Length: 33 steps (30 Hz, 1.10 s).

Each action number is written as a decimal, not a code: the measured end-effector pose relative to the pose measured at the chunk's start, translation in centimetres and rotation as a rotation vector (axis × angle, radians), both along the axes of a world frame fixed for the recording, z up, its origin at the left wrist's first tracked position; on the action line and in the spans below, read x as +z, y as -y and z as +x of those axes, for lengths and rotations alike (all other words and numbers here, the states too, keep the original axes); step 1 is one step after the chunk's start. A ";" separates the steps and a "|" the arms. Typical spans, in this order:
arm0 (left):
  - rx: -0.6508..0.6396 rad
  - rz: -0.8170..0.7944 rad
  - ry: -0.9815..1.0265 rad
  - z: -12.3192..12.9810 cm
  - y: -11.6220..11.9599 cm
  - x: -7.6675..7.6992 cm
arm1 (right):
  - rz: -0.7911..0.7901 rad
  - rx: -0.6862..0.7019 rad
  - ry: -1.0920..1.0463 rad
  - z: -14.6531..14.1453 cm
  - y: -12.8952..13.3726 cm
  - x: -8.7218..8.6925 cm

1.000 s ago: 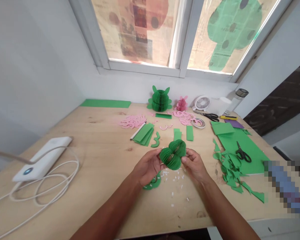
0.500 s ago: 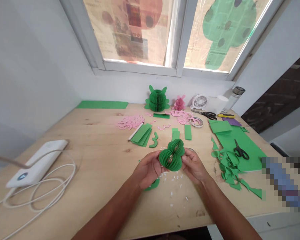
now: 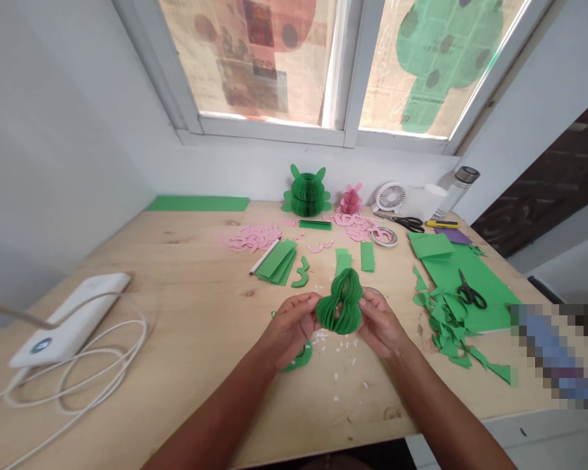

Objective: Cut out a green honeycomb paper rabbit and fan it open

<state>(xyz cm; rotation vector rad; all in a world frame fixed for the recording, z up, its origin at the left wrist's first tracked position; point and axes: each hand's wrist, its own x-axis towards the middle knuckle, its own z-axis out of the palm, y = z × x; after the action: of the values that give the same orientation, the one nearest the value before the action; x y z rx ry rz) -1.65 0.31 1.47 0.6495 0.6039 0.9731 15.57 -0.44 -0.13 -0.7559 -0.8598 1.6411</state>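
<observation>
A green pleated paper figure point(image 3: 340, 307), with a small upper bulge and a wider lower one, is held above the table between my two hands. My left hand point(image 3: 293, 326) grips its left side, thumb on top. On its right edge, the fingers of my right hand point(image 3: 379, 321) are closed. A gap shows in the middle of the folds. Under my left hand lies a curved green cutout point(image 3: 301, 358), partly hidden. White paper bits point(image 3: 336, 377) are scattered below the figure. Just behind it are green strips point(image 3: 343, 260) and a wavy green piece point(image 3: 300, 273).
A larger green figure point(image 3: 308, 194) and a pink one point(image 3: 351, 199) stand by the wall. Pink cutouts point(image 3: 255, 237) lie in front. Green scraps point(image 3: 451, 323), small scissors point(image 3: 470, 292) and green sheets point(image 3: 490, 294) are right; a white power strip point(image 3: 73, 320) with cable is left.
The pleated figure has turned more upright, its small bulge now pointing away from me, and it sits slightly further right. Both hands keep hold of it.
</observation>
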 end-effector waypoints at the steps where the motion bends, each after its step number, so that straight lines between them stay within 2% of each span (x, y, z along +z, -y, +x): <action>1: 0.005 -0.002 0.006 0.1 0.0 0.0 | 0.002 -0.005 -0.005 0.0 0.0 0.0; 7: -0.003 -0.049 0.051 0.4 0.1 -0.1 | 0.015 -0.007 -0.032 0.1 -0.1 -0.1; 14: -0.098 -0.142 0.102 0.3 0.1 -0.7 | 0.013 0.048 -0.035 0.0 0.0 0.2; 20: -0.162 -0.196 0.089 0.4 0.3 -0.8 | 0.009 0.061 -0.020 0.3 -0.1 -0.4; 24: -0.196 -0.171 0.090 0.5 0.5 -0.5 | 0.026 0.129 0.006 0.7 -0.1 -0.8; 33: -0.291 -0.131 0.071 0.6 1.0 -0.5 | 0.019 0.376 -0.033 1.0 -0.3 -0.8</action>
<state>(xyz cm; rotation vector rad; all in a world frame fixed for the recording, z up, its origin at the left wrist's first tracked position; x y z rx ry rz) -1.08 -0.70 0.95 0.5649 0.4899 0.6766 16.55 -0.12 -0.94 -0.5750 -1.0382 1.9658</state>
